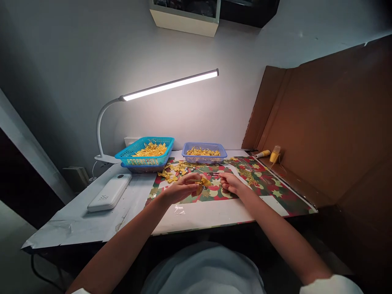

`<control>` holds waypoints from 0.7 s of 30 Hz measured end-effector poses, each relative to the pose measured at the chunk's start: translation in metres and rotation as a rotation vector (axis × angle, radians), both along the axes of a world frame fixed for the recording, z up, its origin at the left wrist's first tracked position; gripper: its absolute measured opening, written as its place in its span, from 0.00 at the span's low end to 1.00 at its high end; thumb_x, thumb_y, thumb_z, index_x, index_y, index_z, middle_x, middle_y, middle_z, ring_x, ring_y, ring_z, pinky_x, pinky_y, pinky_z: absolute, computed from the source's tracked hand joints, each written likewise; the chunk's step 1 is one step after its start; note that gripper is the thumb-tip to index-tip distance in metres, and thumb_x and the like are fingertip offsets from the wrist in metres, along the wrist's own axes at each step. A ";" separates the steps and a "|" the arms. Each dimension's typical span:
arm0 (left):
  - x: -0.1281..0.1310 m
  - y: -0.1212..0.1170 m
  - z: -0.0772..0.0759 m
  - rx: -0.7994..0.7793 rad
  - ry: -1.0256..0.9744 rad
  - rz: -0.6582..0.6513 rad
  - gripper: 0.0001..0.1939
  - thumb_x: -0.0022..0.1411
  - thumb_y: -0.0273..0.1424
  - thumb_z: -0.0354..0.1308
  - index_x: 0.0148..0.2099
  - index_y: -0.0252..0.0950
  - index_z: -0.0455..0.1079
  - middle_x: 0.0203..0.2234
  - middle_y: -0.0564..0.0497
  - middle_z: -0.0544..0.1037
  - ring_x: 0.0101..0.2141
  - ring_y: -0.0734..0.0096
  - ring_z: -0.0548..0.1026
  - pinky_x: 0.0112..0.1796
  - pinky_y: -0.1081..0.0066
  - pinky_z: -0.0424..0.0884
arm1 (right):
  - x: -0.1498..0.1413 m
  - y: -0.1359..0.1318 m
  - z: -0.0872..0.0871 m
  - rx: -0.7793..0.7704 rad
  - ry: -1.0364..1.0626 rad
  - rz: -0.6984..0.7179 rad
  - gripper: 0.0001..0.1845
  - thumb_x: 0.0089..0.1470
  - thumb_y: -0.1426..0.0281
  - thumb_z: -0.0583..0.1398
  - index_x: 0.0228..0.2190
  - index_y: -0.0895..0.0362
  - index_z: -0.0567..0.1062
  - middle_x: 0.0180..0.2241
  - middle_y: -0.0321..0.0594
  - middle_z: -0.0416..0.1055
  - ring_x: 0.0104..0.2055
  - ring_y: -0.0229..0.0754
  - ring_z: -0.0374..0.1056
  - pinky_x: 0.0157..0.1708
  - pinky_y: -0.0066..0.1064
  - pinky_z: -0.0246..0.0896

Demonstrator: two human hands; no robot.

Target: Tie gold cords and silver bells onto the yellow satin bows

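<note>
My left hand (pixel 181 188) is closed in a pinch on a small yellow ribbon piece (pixel 204 182) over the patterned red-and-green mat (pixel 275 192). My right hand (pixel 230 182) rests on the mat just right of it, fingers curled around a thin dark tool (pixel 213 174) whose tip points left toward the ribbon. Loose yellow pieces (pixel 175 169) lie scattered on the mat behind my hands.
A teal basket (pixel 146 154) and a smaller blue basket (pixel 204 153), both holding yellow pieces, stand at the back. A white power bank (pixel 109 192) lies left. A bar desk lamp (pixel 171 85) hangs above. A yellow thread spool (pixel 275 154) sits beside brown cardboard (pixel 330 122) on the right.
</note>
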State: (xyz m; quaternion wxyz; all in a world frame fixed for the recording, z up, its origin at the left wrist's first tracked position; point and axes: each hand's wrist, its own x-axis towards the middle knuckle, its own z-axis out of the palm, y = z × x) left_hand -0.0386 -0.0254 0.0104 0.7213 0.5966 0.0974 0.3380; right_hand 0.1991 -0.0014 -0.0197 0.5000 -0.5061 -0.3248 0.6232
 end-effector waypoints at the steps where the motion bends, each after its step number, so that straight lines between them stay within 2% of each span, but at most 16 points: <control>1: 0.001 -0.003 0.001 -0.006 0.024 -0.001 0.15 0.47 0.36 0.70 0.28 0.34 0.68 0.28 0.51 0.68 0.24 0.78 0.63 0.25 0.74 0.56 | -0.004 0.007 0.000 0.012 -0.009 -0.022 0.21 0.49 0.74 0.63 0.21 0.54 0.54 0.13 0.21 0.46 0.14 0.24 0.38 0.11 0.17 0.34; 6: 0.003 -0.004 0.003 -0.023 0.110 -0.022 0.16 0.46 0.37 0.71 0.27 0.33 0.68 0.25 0.52 0.65 0.24 0.78 0.62 0.25 0.74 0.55 | -0.023 0.036 0.005 0.093 -0.027 -0.107 0.19 0.50 0.75 0.62 0.20 0.55 0.55 0.13 0.22 0.46 0.14 0.25 0.38 0.11 0.18 0.33; 10: 0.001 0.015 0.001 -0.066 0.045 0.072 0.14 0.47 0.33 0.69 0.30 0.34 0.68 0.21 0.56 0.62 0.21 0.81 0.56 0.22 0.75 0.50 | -0.034 0.038 0.013 0.209 -0.007 -0.143 0.15 0.50 0.69 0.62 0.22 0.56 0.59 0.14 0.23 0.48 0.15 0.26 0.41 0.13 0.20 0.36; 16: -0.005 0.043 -0.008 -0.105 -0.030 0.197 0.12 0.49 0.31 0.66 0.28 0.34 0.65 0.17 0.60 0.55 0.18 0.83 0.51 0.21 0.77 0.48 | -0.049 0.009 0.019 0.466 0.008 -0.186 0.15 0.48 0.59 0.62 0.28 0.54 0.63 0.17 0.24 0.48 0.18 0.29 0.44 0.16 0.22 0.44; 21: -0.006 0.040 -0.015 -0.149 -0.071 0.252 0.12 0.48 0.29 0.65 0.27 0.34 0.62 0.17 0.60 0.56 0.18 0.84 0.53 0.21 0.78 0.51 | -0.067 -0.021 0.010 0.710 -0.219 -0.155 0.17 0.48 0.54 0.62 0.29 0.54 0.66 0.20 0.28 0.54 0.19 0.31 0.48 0.18 0.25 0.47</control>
